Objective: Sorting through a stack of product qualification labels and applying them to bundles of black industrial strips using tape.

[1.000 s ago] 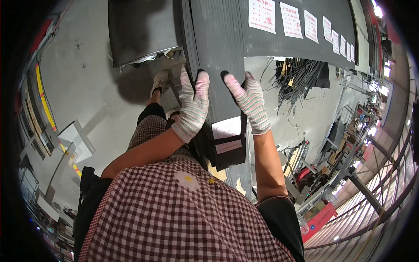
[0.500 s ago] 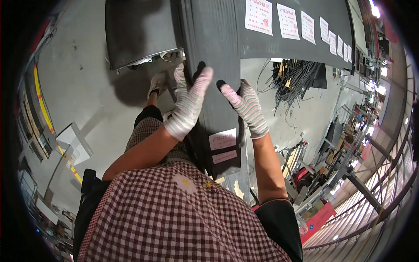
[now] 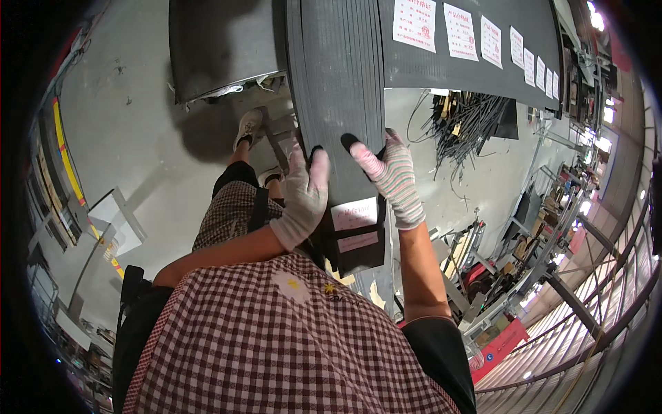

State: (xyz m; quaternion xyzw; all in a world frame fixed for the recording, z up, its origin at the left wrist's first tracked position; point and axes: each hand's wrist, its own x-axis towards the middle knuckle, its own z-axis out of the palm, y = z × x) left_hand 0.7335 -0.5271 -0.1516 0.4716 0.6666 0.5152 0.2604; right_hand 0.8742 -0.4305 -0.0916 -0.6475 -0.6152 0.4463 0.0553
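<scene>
A long bundle of black strips (image 3: pixel 338 76), likely rubber or foam, runs away from me, its many edges showing as parallel lines. At its near end lie a white printed label (image 3: pixel 354 214) and a smaller pinkish label (image 3: pixel 358 241). My left hand (image 3: pixel 305 193), in a striped knit glove with dark fingertips, grips the left side near that end. On the right side, my right hand (image 3: pixel 392 181) in a matching glove holds the bundle, its thumb over the top edge. The fingers of both hands are partly hidden along the bundle's sides.
Black sheets (image 3: pixel 476 69) with a row of white labels lie at the far right. A dark covered block (image 3: pixel 227 48) stands at the far left. Thin black offcuts (image 3: pixel 458 127) are heaped on the floor at right. Yellow tape (image 3: pixel 67 159) marks the floor at left.
My left hand has slid along the bundle toward me, its arm bending more. My right hand has moved slightly nearer too. The strips' separate edges now show more plainly.
</scene>
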